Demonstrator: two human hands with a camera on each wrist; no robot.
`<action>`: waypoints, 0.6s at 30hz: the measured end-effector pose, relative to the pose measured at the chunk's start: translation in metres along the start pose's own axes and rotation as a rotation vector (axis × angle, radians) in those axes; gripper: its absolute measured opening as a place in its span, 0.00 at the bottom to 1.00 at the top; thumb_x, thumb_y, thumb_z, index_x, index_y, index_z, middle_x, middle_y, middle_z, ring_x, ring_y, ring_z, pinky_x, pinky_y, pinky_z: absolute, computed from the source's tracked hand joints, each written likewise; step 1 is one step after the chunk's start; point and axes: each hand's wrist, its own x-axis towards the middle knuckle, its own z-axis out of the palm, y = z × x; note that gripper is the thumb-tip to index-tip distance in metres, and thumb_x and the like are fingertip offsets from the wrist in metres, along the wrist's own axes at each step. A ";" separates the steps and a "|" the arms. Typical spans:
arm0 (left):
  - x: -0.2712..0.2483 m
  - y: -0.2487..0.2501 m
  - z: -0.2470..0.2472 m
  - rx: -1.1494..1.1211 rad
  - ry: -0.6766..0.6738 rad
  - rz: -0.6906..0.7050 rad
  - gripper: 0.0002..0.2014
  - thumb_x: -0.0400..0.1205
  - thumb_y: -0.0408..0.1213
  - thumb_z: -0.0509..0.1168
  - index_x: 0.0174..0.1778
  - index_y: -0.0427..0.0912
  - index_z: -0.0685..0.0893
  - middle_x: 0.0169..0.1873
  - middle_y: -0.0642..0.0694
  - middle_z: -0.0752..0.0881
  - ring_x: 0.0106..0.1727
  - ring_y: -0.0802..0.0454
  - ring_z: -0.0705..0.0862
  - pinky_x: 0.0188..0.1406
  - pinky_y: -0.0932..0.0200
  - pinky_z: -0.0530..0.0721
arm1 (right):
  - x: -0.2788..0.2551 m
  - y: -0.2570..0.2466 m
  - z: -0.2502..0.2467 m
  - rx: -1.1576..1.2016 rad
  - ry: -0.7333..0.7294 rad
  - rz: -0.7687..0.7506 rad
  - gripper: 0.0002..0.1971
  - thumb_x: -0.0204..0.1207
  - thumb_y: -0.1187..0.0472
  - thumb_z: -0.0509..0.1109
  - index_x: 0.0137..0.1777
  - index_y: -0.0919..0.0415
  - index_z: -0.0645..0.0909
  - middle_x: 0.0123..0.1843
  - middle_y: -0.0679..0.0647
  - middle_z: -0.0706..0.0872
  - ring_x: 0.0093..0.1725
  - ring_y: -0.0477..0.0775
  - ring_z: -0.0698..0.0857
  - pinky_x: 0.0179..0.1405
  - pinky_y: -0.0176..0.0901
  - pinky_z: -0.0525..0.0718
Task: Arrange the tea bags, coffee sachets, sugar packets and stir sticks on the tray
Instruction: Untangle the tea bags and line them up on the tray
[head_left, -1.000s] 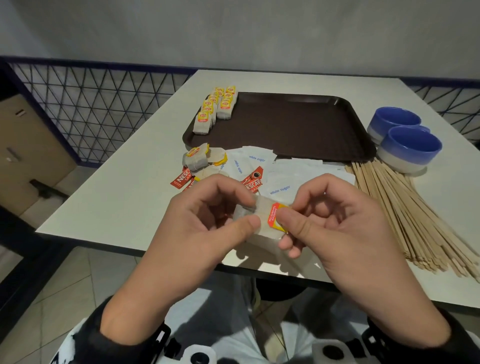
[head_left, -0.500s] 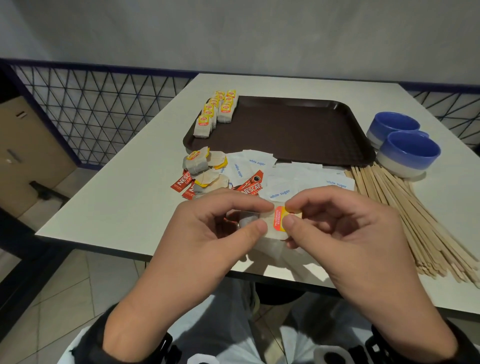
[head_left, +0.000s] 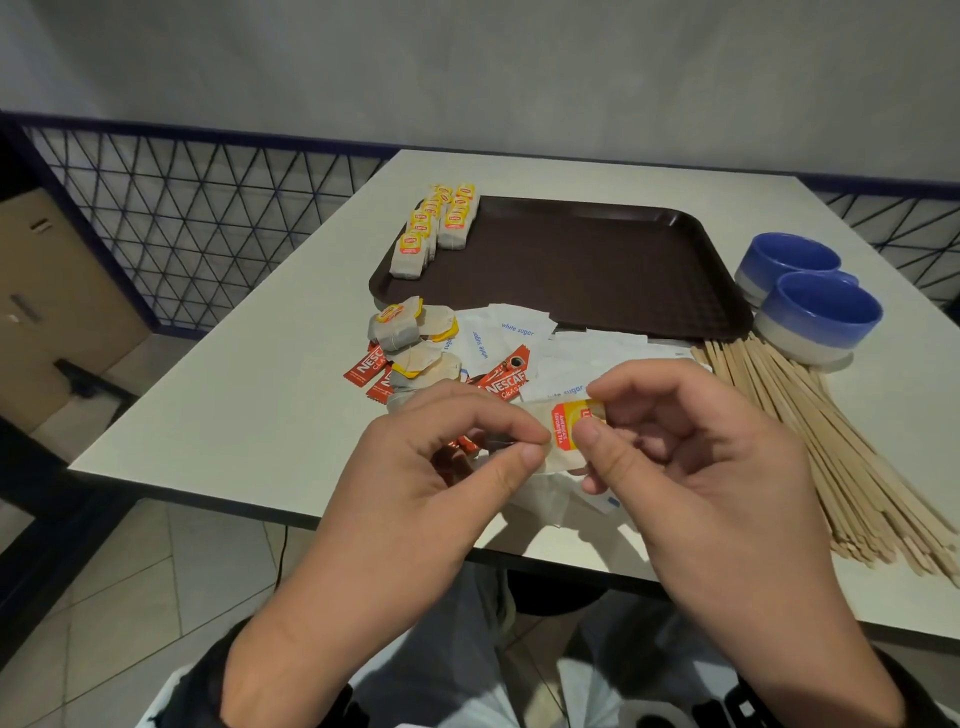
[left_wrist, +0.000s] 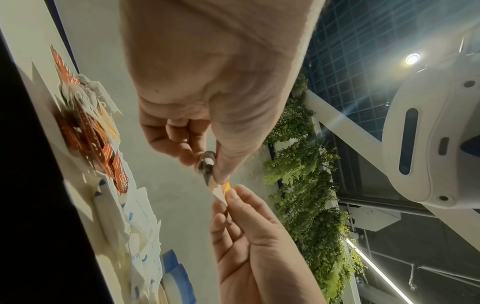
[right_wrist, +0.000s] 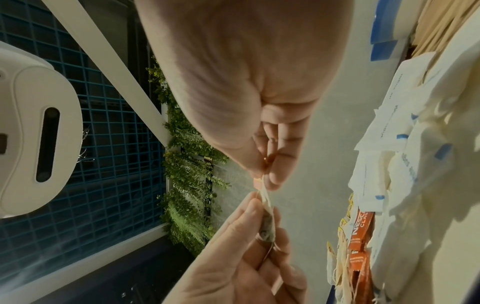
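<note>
Both hands hold one tea bag (head_left: 563, 434) above the table's near edge. My left hand (head_left: 530, 447) pinches its left end between thumb and forefinger; my right hand (head_left: 589, 423) pinches the yellow-and-red tag end. The same tea bag (left_wrist: 207, 164) (right_wrist: 267, 222) shows edge-on in the wrist views, between the left hand (left_wrist: 211, 174) and the right hand (right_wrist: 262, 181). A dark brown tray (head_left: 597, 270) lies beyond, with two rows of tea bags (head_left: 434, 228) along its left side. Loose tea bags (head_left: 410, 338), red coffee sachets (head_left: 506, 376) and white sugar packets (head_left: 519, 332) lie between tray and hands.
A fan of wooden stir sticks (head_left: 831, 447) lies at the right of the table. Two blue bowls (head_left: 810, 291) stand right of the tray. The white table (head_left: 249, 389) ends just under my hands; a dark mesh railing (head_left: 182, 218) runs at the left.
Both hands have moved a little forward and up with the tea bag. The bag has been drawn out flatter between them, and its tag now faces up.
</note>
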 end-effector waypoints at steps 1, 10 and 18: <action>0.000 0.000 0.000 -0.003 -0.002 0.000 0.04 0.76 0.40 0.74 0.42 0.55 0.93 0.46 0.53 0.90 0.55 0.49 0.87 0.48 0.58 0.85 | 0.000 0.000 0.000 -0.017 0.001 -0.007 0.11 0.74 0.69 0.79 0.47 0.51 0.88 0.40 0.54 0.90 0.32 0.53 0.87 0.35 0.47 0.90; -0.002 0.001 -0.004 -0.011 -0.020 -0.028 0.02 0.78 0.43 0.72 0.42 0.54 0.91 0.45 0.54 0.89 0.50 0.51 0.86 0.44 0.61 0.82 | 0.000 0.001 0.002 -0.209 -0.036 -0.068 0.07 0.75 0.64 0.80 0.45 0.49 0.91 0.41 0.48 0.93 0.40 0.57 0.91 0.40 0.60 0.90; -0.004 -0.002 -0.009 -0.133 -0.033 -0.080 0.02 0.78 0.42 0.73 0.43 0.51 0.91 0.42 0.55 0.88 0.42 0.58 0.84 0.42 0.61 0.79 | 0.003 -0.004 0.006 -0.360 -0.058 -0.178 0.10 0.73 0.67 0.81 0.47 0.50 0.89 0.41 0.45 0.91 0.41 0.52 0.91 0.40 0.50 0.89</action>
